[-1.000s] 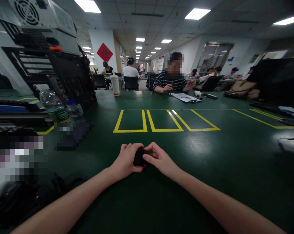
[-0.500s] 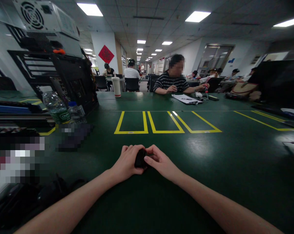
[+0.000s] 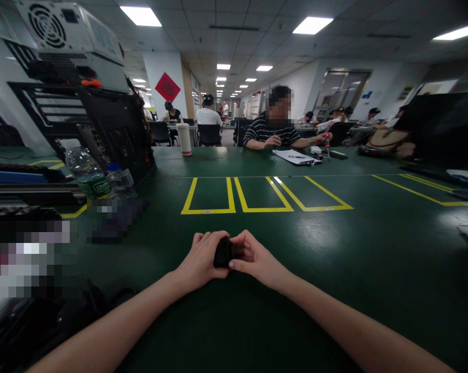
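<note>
A small black object (image 3: 223, 253) with rounded edges, its exact kind too dark to make out, sits low over the table in front of me. My left hand (image 3: 206, 255) wraps it from the left, fingers over the top and thumb beneath. On its right side, my right hand (image 3: 253, 259) has curled fingers and thumb against it. Both hands hide part of its outline. Beyond them, yellow tape (image 3: 265, 210) marks several boxes on the green table (image 3: 234, 321).
At left stand a computer case (image 3: 105, 124), a power supply (image 3: 63, 31), a water bottle (image 3: 87, 171) and a smaller blue-capped bottle (image 3: 120, 181). Dark items (image 3: 78, 311) lie near my left forearm. Opposite, a person in stripes (image 3: 275, 132) sits by a clipboard (image 3: 296, 157) and white cup (image 3: 184, 137).
My right thumb has slid down to the lower edge of the black object, exposing more of its face. My left hand keeps its hold. The person opposite has moved a red-handled tool to the right.
</note>
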Motion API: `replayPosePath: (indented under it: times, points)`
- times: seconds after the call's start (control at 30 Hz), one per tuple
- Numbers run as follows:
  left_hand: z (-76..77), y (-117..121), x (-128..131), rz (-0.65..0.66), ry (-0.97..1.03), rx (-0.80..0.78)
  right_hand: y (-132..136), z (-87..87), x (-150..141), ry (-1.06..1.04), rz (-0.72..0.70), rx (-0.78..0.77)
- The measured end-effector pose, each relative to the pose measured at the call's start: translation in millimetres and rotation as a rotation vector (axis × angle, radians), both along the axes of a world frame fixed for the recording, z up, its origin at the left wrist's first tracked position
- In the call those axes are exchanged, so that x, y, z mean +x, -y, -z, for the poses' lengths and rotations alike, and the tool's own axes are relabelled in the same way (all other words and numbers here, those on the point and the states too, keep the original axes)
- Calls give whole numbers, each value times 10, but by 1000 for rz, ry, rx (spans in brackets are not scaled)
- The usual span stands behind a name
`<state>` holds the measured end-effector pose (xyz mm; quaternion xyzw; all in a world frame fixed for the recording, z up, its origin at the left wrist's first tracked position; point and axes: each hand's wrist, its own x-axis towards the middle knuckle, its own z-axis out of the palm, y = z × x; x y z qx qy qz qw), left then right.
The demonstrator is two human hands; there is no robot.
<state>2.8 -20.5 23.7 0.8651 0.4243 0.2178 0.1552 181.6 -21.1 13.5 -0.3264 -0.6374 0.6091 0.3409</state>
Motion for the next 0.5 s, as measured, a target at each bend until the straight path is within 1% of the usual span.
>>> replayPosePath:
  times: [0.07,0.2,0.3,0.4,0.5]
  points:
    - [-11,2,2,3,9,-3,6,-8,-5,3,12,-1]
    - [-26,8,3,8,18,-9,-3,-5,-28,39,85,11]
    - [-26,10,0,5,17,-6,-14,1,-28,89,100,0]
    - [-18,7,1,2,15,1,-19,0,-11,117,75,-7]
    - [-1,-4,9,-2,2,14,-16,2,-2,50,11,-8]
